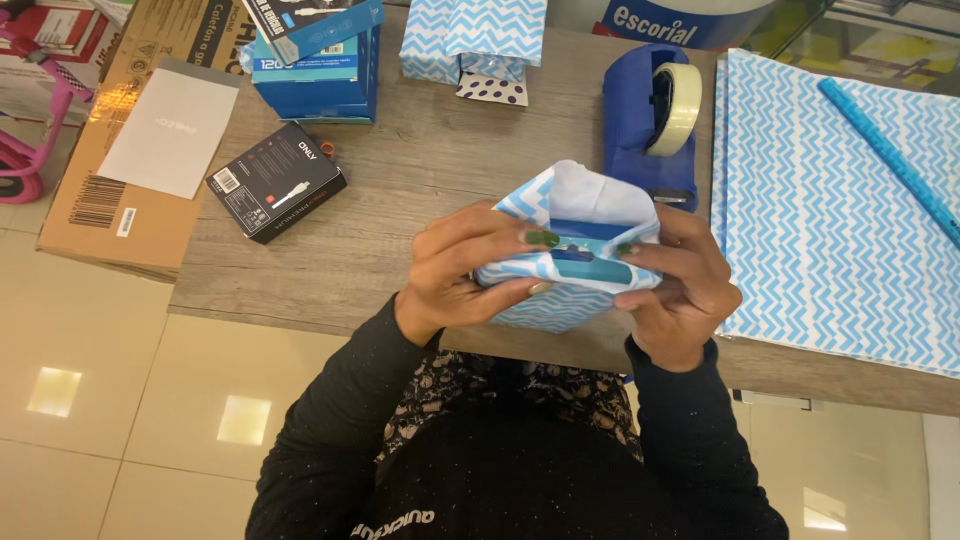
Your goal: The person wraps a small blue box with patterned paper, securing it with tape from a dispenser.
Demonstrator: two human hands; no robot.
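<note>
Left hand (462,272): gripping the half-wrapped box (566,262), fingers closed.
Right hand (676,286): pinching paper shut.
Table edge (300,318): lying just below the box.

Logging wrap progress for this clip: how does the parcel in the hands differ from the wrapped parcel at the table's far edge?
The held parcel is gripped above the table edge by the left hand and right hand; the far parcel rests on the table, untouched. The held parcel's end is unclosed, showing the paper's white underside and a blue box; the far parcel shows a dotted patch. Both wear blue-and-white zigzag paper.
</note>
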